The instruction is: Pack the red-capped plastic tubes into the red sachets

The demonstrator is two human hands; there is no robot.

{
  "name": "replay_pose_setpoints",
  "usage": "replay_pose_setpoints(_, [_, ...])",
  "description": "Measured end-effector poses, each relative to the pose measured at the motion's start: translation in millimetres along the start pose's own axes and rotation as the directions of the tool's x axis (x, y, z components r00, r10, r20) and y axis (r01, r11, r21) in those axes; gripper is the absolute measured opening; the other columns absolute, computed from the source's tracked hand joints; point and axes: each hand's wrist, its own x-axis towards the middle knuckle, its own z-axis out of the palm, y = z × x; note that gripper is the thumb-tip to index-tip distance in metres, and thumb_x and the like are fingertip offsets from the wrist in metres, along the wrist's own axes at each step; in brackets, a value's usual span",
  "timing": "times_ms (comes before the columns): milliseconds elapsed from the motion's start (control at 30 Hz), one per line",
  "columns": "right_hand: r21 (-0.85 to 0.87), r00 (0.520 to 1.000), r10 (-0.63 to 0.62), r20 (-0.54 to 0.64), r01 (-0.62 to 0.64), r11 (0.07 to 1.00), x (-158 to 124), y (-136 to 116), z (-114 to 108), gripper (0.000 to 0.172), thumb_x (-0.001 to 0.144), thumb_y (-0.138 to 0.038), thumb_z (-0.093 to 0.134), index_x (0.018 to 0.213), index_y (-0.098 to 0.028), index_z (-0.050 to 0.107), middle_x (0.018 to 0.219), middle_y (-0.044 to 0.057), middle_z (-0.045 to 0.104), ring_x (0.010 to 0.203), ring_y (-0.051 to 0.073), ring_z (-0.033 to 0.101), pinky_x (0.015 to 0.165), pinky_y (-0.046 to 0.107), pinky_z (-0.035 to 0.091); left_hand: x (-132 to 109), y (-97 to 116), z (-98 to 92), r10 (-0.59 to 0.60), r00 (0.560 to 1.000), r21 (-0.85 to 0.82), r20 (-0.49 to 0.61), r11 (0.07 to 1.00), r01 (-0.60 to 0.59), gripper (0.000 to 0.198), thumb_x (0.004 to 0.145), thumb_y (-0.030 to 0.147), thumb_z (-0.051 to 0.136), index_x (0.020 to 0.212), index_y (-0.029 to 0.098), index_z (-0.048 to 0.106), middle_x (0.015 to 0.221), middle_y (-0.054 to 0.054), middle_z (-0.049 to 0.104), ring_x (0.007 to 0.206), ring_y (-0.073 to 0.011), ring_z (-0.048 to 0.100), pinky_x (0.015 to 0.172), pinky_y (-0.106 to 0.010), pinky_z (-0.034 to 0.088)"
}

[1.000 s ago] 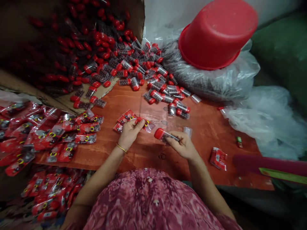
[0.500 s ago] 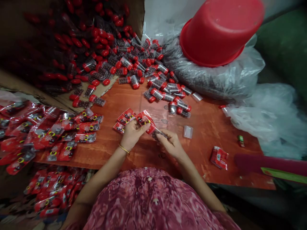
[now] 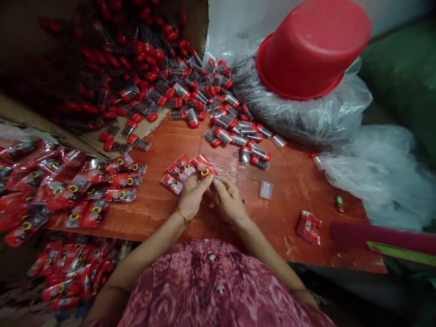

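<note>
Between thumb and fingers, my left hand pinches a red printed plastic packet, tilted up over the table. My right hand is closed at the packet's near end, thumb and fingertips meeting those of the left. Something dark shows at the right fingertips, mostly covered by them. Beside the left hand lie several more red packets, partly beneath it. Small clear jars with red caps and dark contents are scattered on the table beyond both hands.
A cardboard box spills many red-capped jars. Finished-looking red packets pile up at left. A clear plastic piece and a red packet stack lie right. An upturned red tub rests on a filled plastic bag.
My right hand has moved in toward the left, and the fingertips now meet at the packet's near end. The dark-filled piece seen at the right fingers is now mostly hidden.
</note>
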Motion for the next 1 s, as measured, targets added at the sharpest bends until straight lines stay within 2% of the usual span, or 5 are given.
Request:
replay_pose_setpoints(400, [-0.269,0.978,-0.189,-0.086,0.160,0.950,17,3,3,0.035,0.074,-0.053,0.057,0.064,-0.021,0.046,0.055,-0.002,0.054,0.047,0.011,0.051,0.048,0.025,0.045,-1,5,-8.4,-0.081,0.997,-0.033,0.021,0.996,0.081,0.030,0.059,0.041,0.075,0.063,0.017,0.058,0.059,0.002,0.060,0.059,-0.0115,0.057,0.058,-0.024,0.045])
replay_pose_setpoints(533, [-0.683,0.914,-0.388,-0.119,0.208,0.700,40,-7,-27,0.029,0.081,-0.045,0.052,0.084,-0.017,0.058,0.088,0.011,0.064,0.084,0.022,0.056,0.080,0.039,0.043,7,27,-50.8,0.028,0.971,-0.103,-0.236,0.993,-0.054,0.026,0.063,0.040,0.073,0.076,0.022,0.061,0.081,0.002,0.068,0.087,-0.0133,0.064,0.086,-0.028,0.046])
replay_pose_setpoints(633, [-0.937,0.817,-0.527,-0.234,-0.044,0.348,62,-9,-59,0.034,0.083,-0.034,0.048,0.105,-0.010,0.057,0.117,0.021,0.056,0.110,0.032,0.045,0.095,0.050,0.029,11,47,-90.3,0.221,0.846,-0.118,-0.485,0.942,-0.314,0.035,0.069,0.059,0.059,0.078,0.025,0.061,0.101,0.000,0.069,0.107,-0.0139,0.058,0.092,-0.027,0.044])
replay_pose_setpoints(800, [-0.991,0.868,-0.495,0.033,0.094,0.099,65,15,-69,0.030,0.087,-0.017,0.037,0.110,-0.011,0.056,0.123,0.016,0.056,0.112,0.027,0.048,0.100,0.049,0.025,11,46,-88.2,0.265,0.878,0.247,-0.399,0.953,-0.176,0.058,0.068,0.069,0.049,0.090,0.018,0.066,0.102,-0.012,0.068,0.101,-0.0237,0.061,0.089,-0.038,0.046])
replay_pose_setpoints(1000, [-0.912,0.782,-0.567,0.261,0.393,0.122,39,31,-55,0.023,0.084,-0.022,0.048,0.103,-0.016,0.057,0.114,0.013,0.062,0.107,0.024,0.053,0.096,0.044,0.034,40,33,-59.9,0.312,0.946,0.995,0.082,0.025,-0.095,0.029,0.066,0.046,0.068,0.086,0.025,0.072,0.124,-0.007,0.060,0.126,-0.0332,0.040,0.107,-0.053,0.019])
